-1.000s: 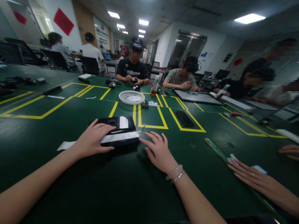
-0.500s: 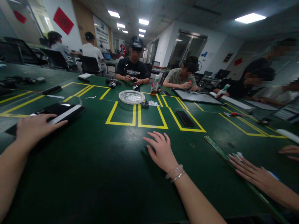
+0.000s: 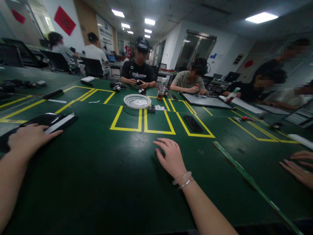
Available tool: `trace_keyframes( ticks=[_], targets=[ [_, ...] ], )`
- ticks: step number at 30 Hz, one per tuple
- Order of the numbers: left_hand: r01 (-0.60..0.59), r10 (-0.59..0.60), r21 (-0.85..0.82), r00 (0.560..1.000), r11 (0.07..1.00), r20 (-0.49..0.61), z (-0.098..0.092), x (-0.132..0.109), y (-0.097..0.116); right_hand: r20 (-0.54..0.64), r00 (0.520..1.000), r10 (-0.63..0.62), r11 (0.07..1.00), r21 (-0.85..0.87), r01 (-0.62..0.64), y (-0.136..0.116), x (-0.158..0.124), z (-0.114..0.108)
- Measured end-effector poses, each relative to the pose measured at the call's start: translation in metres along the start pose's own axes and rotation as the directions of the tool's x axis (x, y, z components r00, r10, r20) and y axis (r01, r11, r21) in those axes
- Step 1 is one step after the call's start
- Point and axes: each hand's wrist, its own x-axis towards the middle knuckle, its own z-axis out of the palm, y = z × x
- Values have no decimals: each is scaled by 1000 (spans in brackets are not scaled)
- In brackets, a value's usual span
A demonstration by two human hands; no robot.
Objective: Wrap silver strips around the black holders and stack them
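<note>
My left hand [image 3: 28, 138] lies across a flat, glossy black thing [image 3: 66, 122] with a white strip, perhaps a bag or folder. Its thumb stretches right, the other fingers are partly hidden, and I see no grip around an edge. My right hand [image 3: 170, 156], with two bracelets on the wrist, is over the green table [image 3: 117, 182], fingers loosely spread and holding nothing. A black phone [image 3: 193, 123] lies beyond it, inside a yellow taped outline. To its right is a long narrow green strip [image 3: 241, 168], like a circuit board.
A white round basket [image 3: 137, 101] and a small dark grey part [image 3: 151, 109] stand mid-table, with a drink bottle [image 3: 161, 91] behind. At the right edge are another person's hands [image 3: 299, 166]. Several people sit across the table; one works at a flat panel [image 3: 206, 100].
My left hand and the black thing have slid left together. My right hand's fingers have drawn closer together. The other person's hand has pulled back right from the green strip.
</note>
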Motion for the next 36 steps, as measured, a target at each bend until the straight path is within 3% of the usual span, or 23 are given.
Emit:
trace_keyframes(
  ticks=[3,7,11,13,14,16,18,20,22,24,25,29,32,34,36],
  targets=[
    [140,-144,83,989,987,39,0,-2,5,-4,1000,-7,1000,5,7,0,-1,0],
    [165,-163,-13,981,986,108,8,3,-1,-9,1000,-22,1000,16,22,0,-1,1],
    [40,-40,-166,999,985,1,23,15,-4,-22,999,-40,999,32,41,0,-1,1],
    [-121,99,-229,990,966,-105,28,16,10,-28,998,-58,997,48,59,-1,-1,0],
    [-240,201,-262,966,935,-164,28,13,22,-30,997,-73,995,58,75,-2,-1,-1],
    [-468,389,-333,878,818,-278,26,3,55,-18,992,-122,989,82,124,-4,-1,-2],
    [-605,504,-403,796,687,-335,20,-13,93,13,983,-182,978,103,179,-7,-2,-3],
    [-668,625,-453,734,590,-266,12,-30,129,60,972,-228,968,121,220,-11,-3,-2],
    [-712,756,-480,639,513,-140,5,-47,157,108,962,-252,962,131,237,-14,-5,0],
    [-730,831,-514,553,450,-58,1,-59,176,154,953,-261,960,145,240,-17,-6,2],
    [-726,846,-536,532,430,-41,0,-64,183,178,948,-264,959,156,238,-18,-6,4],
    [-689,851,-604,524,401,-33,0,-76,196,247,932,-266,952,220,213,-18,-7,5],
    [-673,832,-599,554,433,-20,0,-73,193,196,953,-232,940,298,167,-15,-6,5],
    [-648,782,-566,623,510,-8,0,-62,183,110,982,-154,911,401,98,-11,-3,5],
    [-602,686,-505,727,619,-26,1,-45,162,5,1000,7,828,560,-8,-4,1,5]
  ],
)
